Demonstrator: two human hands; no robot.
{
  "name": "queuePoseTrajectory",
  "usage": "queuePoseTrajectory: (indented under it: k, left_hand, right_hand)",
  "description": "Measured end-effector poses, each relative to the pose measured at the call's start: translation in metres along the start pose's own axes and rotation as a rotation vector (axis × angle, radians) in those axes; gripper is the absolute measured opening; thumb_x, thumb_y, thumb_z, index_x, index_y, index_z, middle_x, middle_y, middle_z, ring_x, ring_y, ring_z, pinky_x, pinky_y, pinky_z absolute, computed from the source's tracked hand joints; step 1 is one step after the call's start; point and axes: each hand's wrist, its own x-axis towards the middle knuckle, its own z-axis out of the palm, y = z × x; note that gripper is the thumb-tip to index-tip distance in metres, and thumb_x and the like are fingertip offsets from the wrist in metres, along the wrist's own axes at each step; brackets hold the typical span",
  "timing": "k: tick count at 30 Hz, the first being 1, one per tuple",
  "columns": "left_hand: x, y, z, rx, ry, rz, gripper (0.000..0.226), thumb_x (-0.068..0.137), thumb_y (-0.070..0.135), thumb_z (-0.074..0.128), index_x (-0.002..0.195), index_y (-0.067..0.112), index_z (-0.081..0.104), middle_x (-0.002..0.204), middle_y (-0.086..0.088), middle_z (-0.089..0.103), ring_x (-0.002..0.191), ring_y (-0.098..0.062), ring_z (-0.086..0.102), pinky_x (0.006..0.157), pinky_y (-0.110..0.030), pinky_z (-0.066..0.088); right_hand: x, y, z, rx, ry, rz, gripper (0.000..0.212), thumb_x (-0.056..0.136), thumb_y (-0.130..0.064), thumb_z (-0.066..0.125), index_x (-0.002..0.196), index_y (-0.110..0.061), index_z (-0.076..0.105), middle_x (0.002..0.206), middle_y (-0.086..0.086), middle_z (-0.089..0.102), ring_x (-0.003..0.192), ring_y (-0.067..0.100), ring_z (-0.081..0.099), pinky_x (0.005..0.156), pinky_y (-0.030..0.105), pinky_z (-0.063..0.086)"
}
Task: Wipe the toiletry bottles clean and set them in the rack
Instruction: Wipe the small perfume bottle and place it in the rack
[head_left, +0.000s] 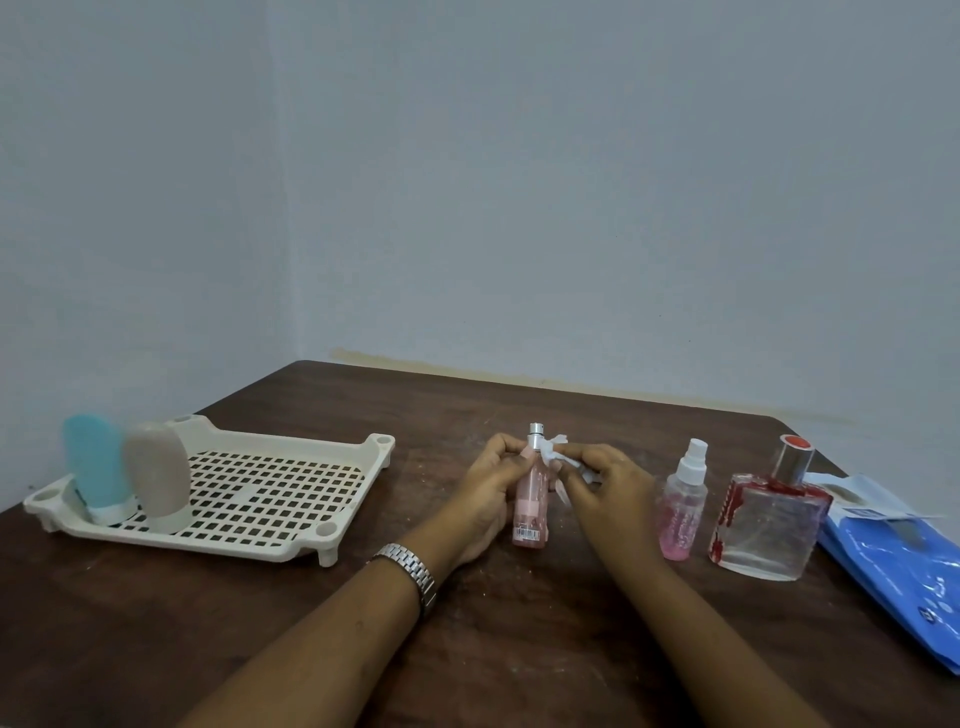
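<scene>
Two hands: left hand (488, 491) grips pink bottle (530, 501); right hand (610, 491) pinches wipe (560, 458) against its neck.
Bottle axis: upright.
Rack (218, 545): toward counter's (519, 623) left edge, nearer left hand.

A dark brown wooden table (130, 623) fills the lower part of the view, its top scuffed and flecked with pale specks. It sits in a corner (289, 260) where two plain walls meet: the left wall (130, 208) and the back wall (623, 182), both painted a flat, pale grey-blue. Along the foot of the back wall, just above the table's far edge, runs a yellowish stained strip (467, 371). The light is soft and dim, and falls evenly across both walls.
</scene>
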Motion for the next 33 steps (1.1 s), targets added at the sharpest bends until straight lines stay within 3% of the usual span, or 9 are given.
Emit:
queuePoseTrajectory:
  k: [4,7,11,19,23,28,33]
  left_hand:
    - [-0.001,0.002,0.0,0.019,0.01,0.02,0.013,0.098,0.007,0.044,0.087,0.013,0.048,0.085,-0.008,0.059,0.068,-0.013,0.058,0.058,-0.028,0.05]
    - [-0.002,0.005,-0.001,-0.004,0.044,0.015,0.013,0.099,0.008,0.043,0.087,0.012,0.047,0.088,-0.008,0.062,0.068,-0.013,0.061,0.056,-0.028,0.052]
    - [-0.003,0.005,0.0,-0.016,0.003,-0.002,0.011,0.099,0.012,0.044,0.089,0.012,0.048,0.096,-0.012,0.065,0.079,-0.019,0.066,0.058,-0.028,0.053]
    - [-0.005,0.008,0.0,-0.031,0.053,0.014,0.013,0.099,0.009,0.042,0.087,0.011,0.047,0.087,-0.005,0.065,0.061,-0.009,0.064,0.05,-0.025,0.051]
    - [-0.005,0.006,0.003,-0.034,0.034,-0.007,0.014,0.1,0.011,0.041,0.088,0.012,0.048,0.087,-0.008,0.063,0.065,-0.014,0.063,0.055,-0.029,0.054]
    - [-0.004,0.007,0.001,-0.01,0.068,0.01,0.014,0.099,0.008,0.043,0.087,0.012,0.049,0.087,-0.006,0.064,0.065,-0.011,0.062,0.05,-0.025,0.051]
    - [-0.004,0.007,0.002,-0.03,0.065,-0.006,0.013,0.1,0.012,0.041,0.089,0.011,0.048,0.089,-0.008,0.062,0.066,-0.015,0.062,0.051,-0.031,0.054]
  right_hand:
    - [-0.005,-0.009,0.003,-0.031,-0.02,-0.109,0.016,0.078,-0.008,0.072,0.094,-0.011,0.073,0.078,-0.009,0.059,0.067,-0.004,0.051,0.061,0.0,0.036]
    - [-0.008,-0.007,0.003,-0.034,-0.076,-0.104,0.016,0.078,-0.008,0.073,0.094,-0.012,0.073,0.079,-0.006,0.062,0.067,-0.003,0.052,0.063,0.003,0.04]
    - [0.0,-0.001,-0.001,-0.011,-0.006,0.013,0.012,0.079,-0.007,0.071,0.09,-0.011,0.074,0.083,-0.003,0.066,0.07,-0.006,0.052,0.063,0.002,0.039]
    - [-0.013,-0.009,0.005,-0.022,-0.085,-0.078,0.015,0.078,-0.008,0.073,0.092,-0.014,0.074,0.079,-0.008,0.062,0.069,0.001,0.056,0.062,0.003,0.04]
    - [-0.005,-0.005,0.003,0.014,0.002,0.037,0.015,0.08,-0.006,0.07,0.094,-0.011,0.073,0.085,-0.006,0.064,0.073,-0.008,0.053,0.066,-0.002,0.037]
    - [-0.013,-0.011,0.006,-0.037,-0.085,-0.091,0.016,0.079,-0.008,0.071,0.094,-0.015,0.073,0.08,-0.007,0.063,0.068,-0.005,0.052,0.061,0.003,0.039]
    - [-0.006,-0.004,0.003,0.001,-0.038,0.012,0.011,0.079,-0.006,0.07,0.088,-0.011,0.073,0.085,-0.001,0.068,0.073,-0.006,0.053,0.065,-0.002,0.037]
